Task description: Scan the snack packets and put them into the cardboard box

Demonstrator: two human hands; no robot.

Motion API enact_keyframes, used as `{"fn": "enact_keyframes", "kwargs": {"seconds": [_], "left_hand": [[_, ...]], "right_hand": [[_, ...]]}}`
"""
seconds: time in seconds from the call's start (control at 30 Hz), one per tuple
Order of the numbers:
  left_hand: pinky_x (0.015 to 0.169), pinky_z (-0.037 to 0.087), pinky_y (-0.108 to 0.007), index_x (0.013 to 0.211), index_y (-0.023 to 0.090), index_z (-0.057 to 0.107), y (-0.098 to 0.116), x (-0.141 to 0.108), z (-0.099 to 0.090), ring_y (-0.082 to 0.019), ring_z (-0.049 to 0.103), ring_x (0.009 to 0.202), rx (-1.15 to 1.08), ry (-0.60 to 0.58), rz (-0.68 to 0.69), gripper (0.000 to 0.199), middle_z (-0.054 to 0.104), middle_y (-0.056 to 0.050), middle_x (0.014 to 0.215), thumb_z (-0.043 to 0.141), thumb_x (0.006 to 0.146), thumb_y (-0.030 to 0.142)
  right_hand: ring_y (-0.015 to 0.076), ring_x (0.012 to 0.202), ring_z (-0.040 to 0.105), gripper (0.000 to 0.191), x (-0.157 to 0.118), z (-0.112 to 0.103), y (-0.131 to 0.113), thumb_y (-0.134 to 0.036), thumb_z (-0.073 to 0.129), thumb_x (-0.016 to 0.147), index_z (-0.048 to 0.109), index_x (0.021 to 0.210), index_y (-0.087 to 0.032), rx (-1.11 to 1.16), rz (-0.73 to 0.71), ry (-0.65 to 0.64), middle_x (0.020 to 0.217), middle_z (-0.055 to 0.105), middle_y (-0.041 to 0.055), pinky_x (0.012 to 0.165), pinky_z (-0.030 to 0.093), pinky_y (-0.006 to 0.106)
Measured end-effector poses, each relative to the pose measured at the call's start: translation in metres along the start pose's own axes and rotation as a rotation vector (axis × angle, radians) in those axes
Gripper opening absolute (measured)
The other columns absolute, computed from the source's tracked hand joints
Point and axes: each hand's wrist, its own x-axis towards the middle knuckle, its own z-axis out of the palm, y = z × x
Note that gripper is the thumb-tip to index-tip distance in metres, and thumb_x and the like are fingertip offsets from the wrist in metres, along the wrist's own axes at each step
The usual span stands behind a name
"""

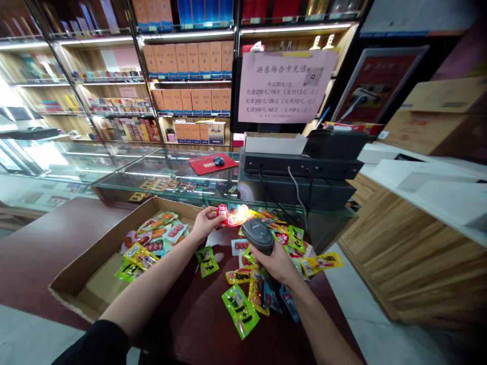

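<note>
My left hand (207, 222) pinches a small red packet (222, 211), brightly lit by red light on its right side. In my right hand (276, 261) is a dark grey handheld scanner (258, 234), its head turned toward that packet. Beneath and around the scanner lies a loose pile of snack packets, among them a green packet (240, 310) at the front and a yellow one (321, 263) at the right. A single green packet (207, 261) rests below my left hand. Left of it, an open cardboard box (76, 258) holds several sausage-like packets (157, 230).
Behind the brown table (34, 243) stands a glass display counter (125, 172) with a red mouse pad (203, 165). A black monitor or till with a pink paper sign (283, 88) rises ahead. Cardboard cartons (429, 126) are stacked at the right; goods fill the back shelves.
</note>
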Motion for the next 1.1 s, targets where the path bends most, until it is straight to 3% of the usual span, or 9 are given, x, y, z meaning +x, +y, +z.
{"fn": "enact_keyframes", "kwargs": {"seconds": [0.4,0.67,0.8,0.97,1.1], "left_hand": [[0.064,0.056,-0.03,0.087,0.014,0.054,0.004,0.002,-0.001,-0.017,0.067,0.067,-0.048,0.015,0.022,0.046,0.071,-0.005,0.078,0.081,0.057,0.036],[0.064,0.056,-0.031,0.086,0.014,0.054,0.022,0.009,-0.018,-0.017,0.067,0.067,-0.073,0.066,0.081,0.045,0.07,-0.005,0.076,0.081,0.056,0.034],[0.065,0.056,-0.033,0.084,0.014,0.054,0.046,0.003,-0.044,-0.018,0.067,0.068,-0.017,0.114,0.102,0.047,0.07,-0.005,0.075,0.082,0.054,0.036],[0.069,0.056,-0.034,0.086,0.014,0.056,0.077,-0.022,-0.098,-0.018,0.067,0.07,0.051,0.198,0.155,0.046,0.071,-0.005,0.08,0.081,0.055,0.039],[0.068,0.055,-0.031,0.087,0.014,0.059,0.091,-0.048,-0.14,-0.017,0.067,0.071,0.142,0.251,0.191,0.045,0.07,-0.006,0.081,0.079,0.058,0.042]], "right_hand": [[0.0146,0.045,0.054,0.031,0.001,-0.001,-0.003,-0.044,0.068,0.07,0.058,0.084,-0.018,0.019,-0.014,0.0,0.059,0.062,0.001,0.046,0.046,0.028],[0.0144,0.045,0.053,0.028,0.001,0.005,-0.02,-0.044,0.066,0.073,0.058,0.073,-0.017,-0.036,-0.066,-0.067,0.052,0.059,0.0003,0.048,0.044,0.028],[0.0146,0.045,0.055,0.028,0.001,0.01,-0.029,-0.043,0.067,0.071,0.057,0.072,-0.017,-0.029,-0.024,-0.1,0.05,0.059,0.0001,0.047,0.045,0.027],[0.0152,0.042,0.056,0.029,0.005,0.025,-0.037,-0.044,0.067,0.071,0.054,0.073,-0.018,-0.023,0.005,-0.13,0.048,0.058,-0.0012,0.045,0.045,0.027],[0.0153,0.041,0.056,0.029,0.012,0.046,-0.043,-0.044,0.066,0.073,0.052,0.072,-0.019,-0.042,-0.008,-0.191,0.052,0.06,0.0,0.041,0.044,0.027]]}}
